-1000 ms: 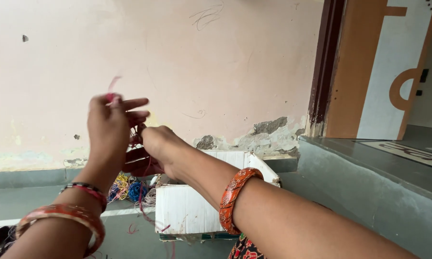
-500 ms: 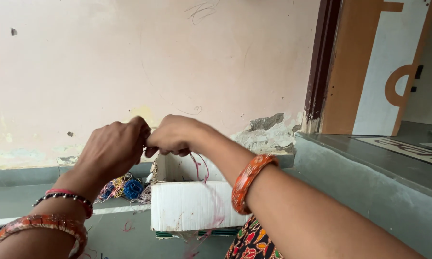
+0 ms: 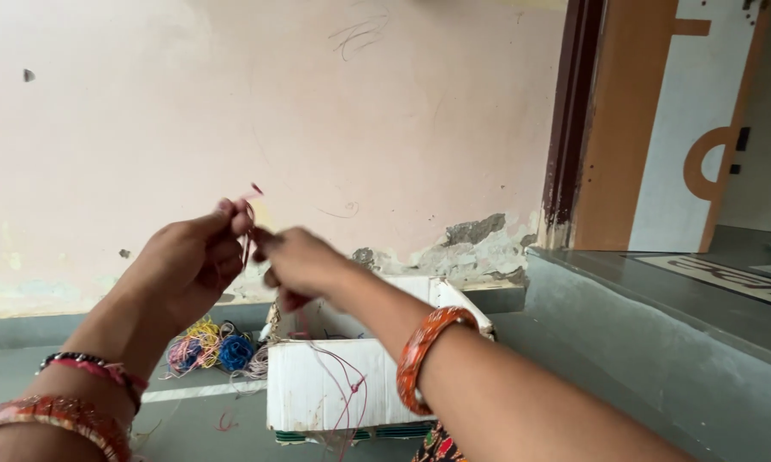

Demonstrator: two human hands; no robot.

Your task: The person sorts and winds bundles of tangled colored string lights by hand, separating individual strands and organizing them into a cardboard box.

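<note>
The left hand (image 3: pixel 189 265) is raised in front of a pale pink wall (image 3: pixel 317 111), with thumb and forefinger pinched together on a thin pink thread (image 3: pixel 250 218). The short end of the thread pokes up just above those fingertips. The right hand (image 3: pixel 300 261) sits just beside the left hand, almost touching it, with its fingers closed on the same thread a little lower down. From the right hand the thread trails down in loose loops in front of a white cardboard box (image 3: pixel 317 389), which stands on the grey floor (image 3: pixel 206 419) below both hands. Below the left hand, just beside the box, lies a tangle of coloured threads (image 3: pixel 210 346) in yellow, blue and pink. The right wrist wears an orange bangle (image 3: pixel 424 355); the left forearm carries a beaded bracelet (image 3: pixel 82 366) and a red bangle (image 3: pixel 56 415).
</note>
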